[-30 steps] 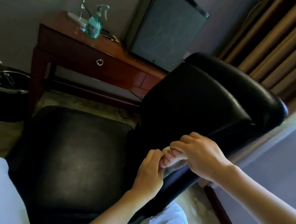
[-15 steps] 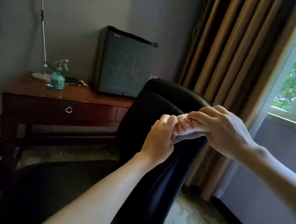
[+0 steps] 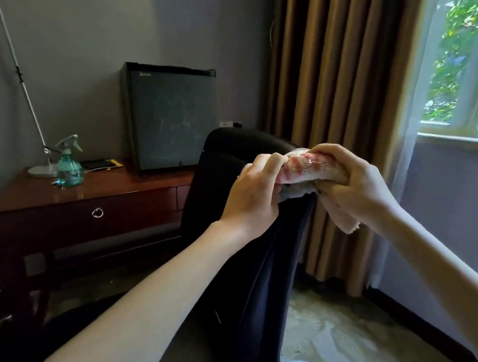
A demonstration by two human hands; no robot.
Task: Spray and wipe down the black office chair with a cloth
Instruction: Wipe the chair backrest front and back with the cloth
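The left hand (image 3: 253, 199) and right hand (image 3: 361, 190) both grip the bunched cloth (image 3: 307, 169), fingers curled round it, just above the chair (image 3: 247, 288) back. Likely refolding it. Next, press it flat and wipe. The bottle (image 3: 69, 167) stands at nine o'clock.

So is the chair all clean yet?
Can't say it is. The spray bottle stands on the desk, out of hand, so spraying may be done. Right now the left hand and right hand both grip the bunched cloth near the top of the black chair. Wiping probably comes next.
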